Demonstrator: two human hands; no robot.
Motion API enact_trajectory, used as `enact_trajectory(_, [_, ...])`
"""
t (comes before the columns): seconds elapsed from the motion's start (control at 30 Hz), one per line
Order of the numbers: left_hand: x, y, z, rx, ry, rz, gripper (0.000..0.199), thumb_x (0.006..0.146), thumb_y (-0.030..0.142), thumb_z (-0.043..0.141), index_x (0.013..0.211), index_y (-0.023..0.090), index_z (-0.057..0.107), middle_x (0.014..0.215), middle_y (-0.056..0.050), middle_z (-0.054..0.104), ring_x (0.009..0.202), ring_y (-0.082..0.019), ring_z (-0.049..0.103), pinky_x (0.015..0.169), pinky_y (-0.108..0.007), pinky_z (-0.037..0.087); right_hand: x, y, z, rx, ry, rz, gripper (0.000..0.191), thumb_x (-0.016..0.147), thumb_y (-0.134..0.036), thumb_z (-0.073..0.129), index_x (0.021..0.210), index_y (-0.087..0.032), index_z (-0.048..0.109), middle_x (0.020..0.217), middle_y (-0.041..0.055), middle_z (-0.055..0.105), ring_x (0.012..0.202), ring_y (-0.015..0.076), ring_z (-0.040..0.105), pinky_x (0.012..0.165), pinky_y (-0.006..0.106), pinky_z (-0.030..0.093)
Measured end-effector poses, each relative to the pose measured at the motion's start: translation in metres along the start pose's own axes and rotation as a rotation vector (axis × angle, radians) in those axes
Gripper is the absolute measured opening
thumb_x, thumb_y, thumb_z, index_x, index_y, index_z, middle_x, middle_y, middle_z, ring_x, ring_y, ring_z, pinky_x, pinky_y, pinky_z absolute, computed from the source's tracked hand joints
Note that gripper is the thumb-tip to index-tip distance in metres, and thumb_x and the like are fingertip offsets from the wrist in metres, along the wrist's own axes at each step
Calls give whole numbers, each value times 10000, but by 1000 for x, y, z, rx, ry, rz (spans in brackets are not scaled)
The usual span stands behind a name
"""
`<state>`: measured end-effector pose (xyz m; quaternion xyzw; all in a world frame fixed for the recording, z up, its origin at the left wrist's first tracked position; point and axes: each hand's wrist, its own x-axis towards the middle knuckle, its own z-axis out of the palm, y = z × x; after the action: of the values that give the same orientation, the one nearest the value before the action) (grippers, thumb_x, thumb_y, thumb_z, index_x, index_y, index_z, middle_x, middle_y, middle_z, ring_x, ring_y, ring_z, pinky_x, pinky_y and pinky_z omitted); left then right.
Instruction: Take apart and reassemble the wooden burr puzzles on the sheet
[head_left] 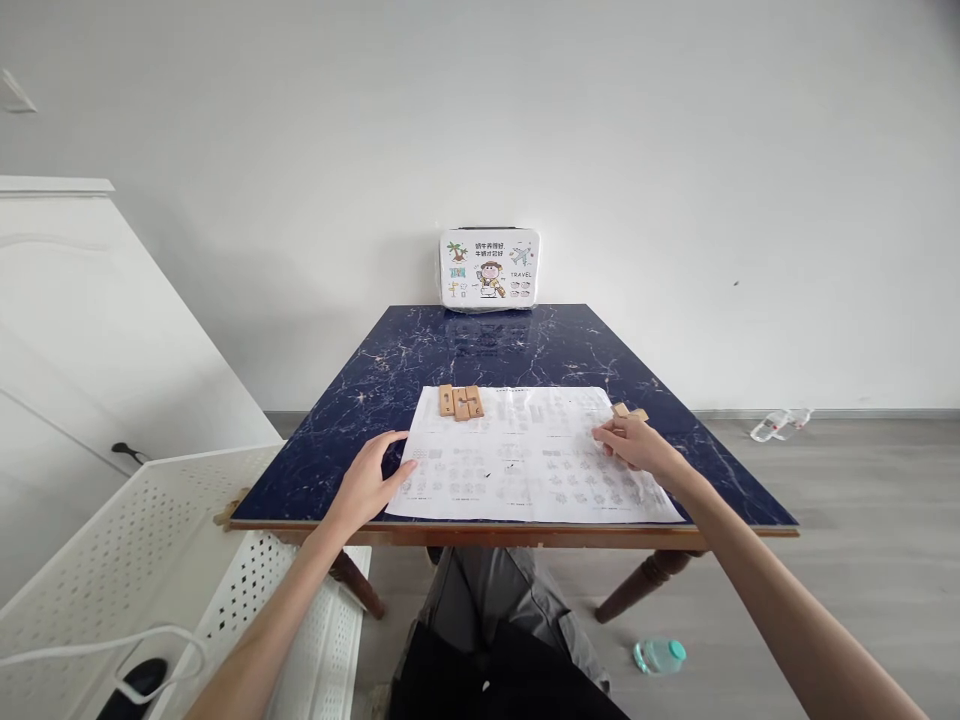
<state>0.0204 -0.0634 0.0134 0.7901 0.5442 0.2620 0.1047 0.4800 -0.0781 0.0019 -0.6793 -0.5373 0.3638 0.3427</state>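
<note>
A large white sheet of paper point(525, 480), printed with rows of small diagrams, lies on the table's near half. My left hand point(375, 475) rests at its left edge, fingers and thumb spread, holding nothing. Over the sheet's right side, my right hand point(634, 443) has its fingers curled together. What may be between those fingertips is hidden. Just beyond the right hand are small wooden pieces point(637, 413), partly covered by it. Several flat wooden puzzle pieces with cut-outs point(461, 402) sit side by side at the sheet's upper left.
The dark blue marbled table point(495, 350) carries a white cartoon-printed case point(490, 268) against the wall. A white perforated basket unit point(247, 590) with a cable stands at left. Plastic bottles lie on the floor, one with a teal cap point(660, 656).
</note>
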Motion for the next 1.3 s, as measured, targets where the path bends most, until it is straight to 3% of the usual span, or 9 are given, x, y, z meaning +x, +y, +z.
enact_trajectory(0.27, [0,-1,0,10,10,15,476,990,519,533,1376,245,574,1435,-104,632,1359,-326,569,1141,-499,466,9,-15,4,-41,-7,-126,366,799,-547,761,737,-197,671,564,19,633,424,119,443,443,266,307])
enact_trajectory(0.47, [-1,2,-2,0,10,13,469,989,513,540,1374,246,575,1428,-104,639,1349,-329,579,1136,-500,469,-23,-33,40,4,-58,-248,415,897,-634,635,826,-226,662,615,4,636,491,148,513,504,274,361])
enact_trajectory(0.67, [-1,6,-4,-2,-10,-16,491,989,540,537,1385,252,571,1443,-100,629,1349,-336,577,1127,-494,477,-48,-36,74,68,-80,-382,385,986,-577,546,856,-224,625,614,-17,583,568,167,525,580,291,380])
enact_trajectory(0.9, [6,6,-9,32,-8,16,461,953,537,582,1320,259,609,1386,-84,674,1299,-333,614,1104,-490,493,-49,-34,71,143,-54,-341,399,987,-599,534,887,-222,616,650,-21,593,536,154,523,567,285,403])
enact_trajectory(1.03, [22,19,-10,100,21,59,443,891,456,657,1281,247,627,1336,-90,692,1289,-356,599,1110,-516,475,-49,-33,73,123,-9,-372,385,1000,-579,523,884,-226,621,640,-20,597,547,159,533,581,288,414])
enact_trajectory(1.13, [39,35,-1,104,25,129,434,915,429,621,1301,233,608,1341,-102,669,1294,-349,581,1112,-505,468,-48,-32,75,129,1,-374,389,999,-587,520,881,-230,616,646,-16,605,550,164,537,581,292,416])
enact_trajectory(1.3, [71,53,34,112,-2,138,519,930,512,602,1352,212,564,1437,-155,584,1363,-393,512,1136,-553,418,-48,-31,74,140,2,-382,411,994,-613,519,877,-231,616,646,-9,612,547,173,542,583,300,427])
